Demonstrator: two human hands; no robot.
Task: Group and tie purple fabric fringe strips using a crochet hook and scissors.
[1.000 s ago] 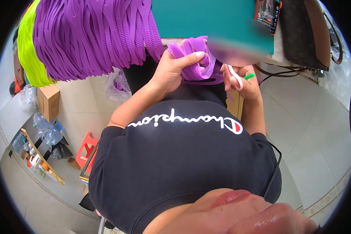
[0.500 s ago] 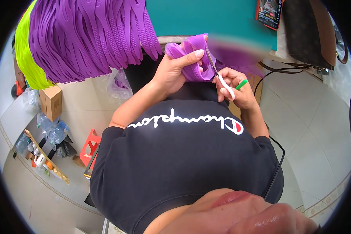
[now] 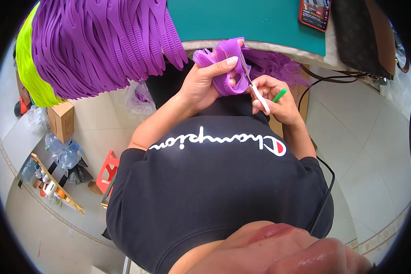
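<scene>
My left hand (image 3: 204, 82) is closed on a looped purple rubber strap (image 3: 224, 82), with the thumb pressed on top. In my right hand (image 3: 277, 101) is a pair of scissors (image 3: 260, 98) with a whitish handle. Their blades lie along the right edge of the held strap. A green stub (image 3: 280, 95) sticks out by the right-hand fingers; whether it belongs to the scissors cannot be made out. Behind the hands, a heap of thin purple scraps (image 3: 278, 68) hangs below the table edge. Many more purple straps (image 3: 109, 45) lie in a thick row at the far left.
Bright yellow-green straps (image 3: 36, 68) hang beside the purple row. The table has a green mat (image 3: 242, 23), with a phone (image 3: 314, 13) and a brown bag (image 3: 358, 36) at the right. Dark cables (image 3: 333, 77) trail below. A cardboard box (image 3: 61, 121) and plastic bottles (image 3: 66, 153) stand at left.
The blurred purple patch right of the hands is gone, and the scrap heap there shows sharply. The scissors have shifted slightly left at the handle. Both hands keep their holds.
</scene>
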